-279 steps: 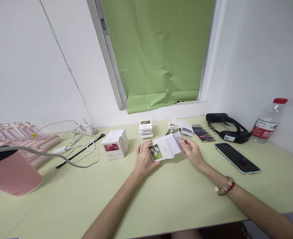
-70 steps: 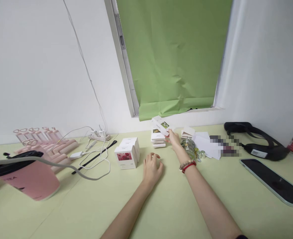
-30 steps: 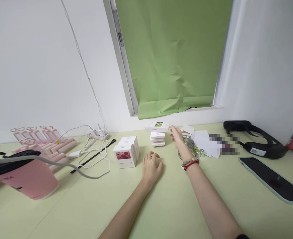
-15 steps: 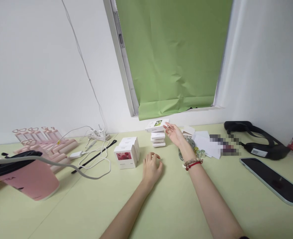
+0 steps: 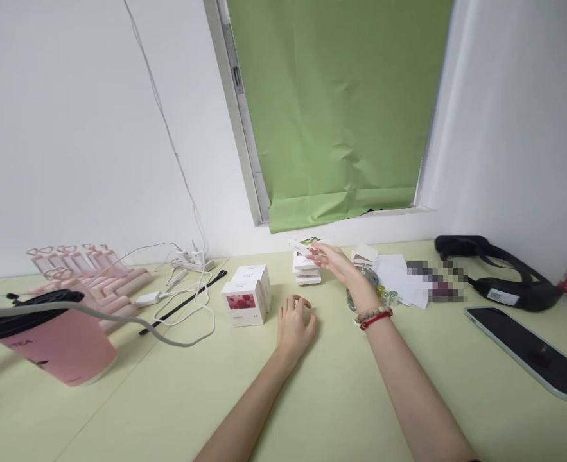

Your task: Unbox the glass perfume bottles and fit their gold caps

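Observation:
A low stack of small white boxes point(image 5: 307, 271) stands near the wall. Above it, my right hand point(image 5: 334, 262) pinches a flat white box with a green picture point(image 5: 300, 247), which tilts and is partly covered by the fingers. On the right wrist are a beaded bracelet and a red one. My left hand point(image 5: 295, 327) rests on the table with curled fingers; whether anything is inside is hidden. Just left of it stands a row of white boxes with a red flower picture point(image 5: 243, 300).
To the left are a pink cup with black lid point(image 5: 61, 343), pink tubes with heart-shaped tops point(image 5: 66, 260) and white cables point(image 5: 207, 301). Small green-capped jars point(image 5: 388, 297), white papers point(image 5: 401, 276), a black headset point(image 5: 519, 282) and a phone point(image 5: 528, 350) lie right.
The box with the green picture has tilted in my right hand, and my fingers have moved slightly left and down over it. My left hand stays in place.

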Tool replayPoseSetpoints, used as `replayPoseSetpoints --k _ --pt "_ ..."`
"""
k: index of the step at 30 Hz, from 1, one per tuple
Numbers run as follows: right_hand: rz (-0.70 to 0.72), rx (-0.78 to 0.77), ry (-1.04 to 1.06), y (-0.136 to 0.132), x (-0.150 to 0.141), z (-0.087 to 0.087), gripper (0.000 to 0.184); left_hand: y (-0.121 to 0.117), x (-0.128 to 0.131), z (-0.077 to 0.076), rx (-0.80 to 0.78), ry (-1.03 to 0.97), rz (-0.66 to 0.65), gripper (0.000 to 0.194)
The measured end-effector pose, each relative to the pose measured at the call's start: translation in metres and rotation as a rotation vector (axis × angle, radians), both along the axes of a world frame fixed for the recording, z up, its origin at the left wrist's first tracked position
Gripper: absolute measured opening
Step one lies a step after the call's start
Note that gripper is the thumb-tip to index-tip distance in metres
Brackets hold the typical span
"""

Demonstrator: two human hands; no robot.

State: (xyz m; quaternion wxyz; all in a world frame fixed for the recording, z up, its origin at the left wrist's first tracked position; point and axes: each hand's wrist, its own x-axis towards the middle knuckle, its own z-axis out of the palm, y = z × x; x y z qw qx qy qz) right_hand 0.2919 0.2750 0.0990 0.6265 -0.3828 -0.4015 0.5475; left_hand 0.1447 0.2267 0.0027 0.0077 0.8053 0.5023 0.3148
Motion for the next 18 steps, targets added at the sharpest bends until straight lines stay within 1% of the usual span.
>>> replayPoseSetpoints --k 5,7,9,11,14,16,18 --pt "0.054 -0.079 -0.189 -0.013 0.0 0.014 0.015 0.0 0.0 0.001 -0.011 0.001 -0.002 0.015" --pt "0.08 -0.064 -0.241 -0.016 0.001 0.017 0.017 -0.001 0.0 0.001 -0.013 -0.002 -0.002 0.015" --pt "0.055 0.001 -0.222 -0.014 0.002 0.018 0.02 -0.001 0.0 0.002 -0.013 -0.005 -0.002 0.015" --pt "-0.061 0.075 -0.215 -0.009 0.005 0.014 0.022 -0.001 0.0 0.003 -0.013 -0.005 -0.003 0.015" --pt "-0.272 0.116 -0.327 0.001 0.012 0.002 0.024 -0.001 0.0 0.003 -0.009 0.002 -0.005 0.015" --pt "-0.356 0.126 -0.394 0.008 0.017 -0.007 0.023 -0.001 0.0 0.002 -0.008 0.005 -0.003 0.014" --pt "-0.4 0.136 -0.447 0.013 0.021 -0.015 0.02 -0.001 0.0 0.002 -0.008 0.009 0.001 0.014"
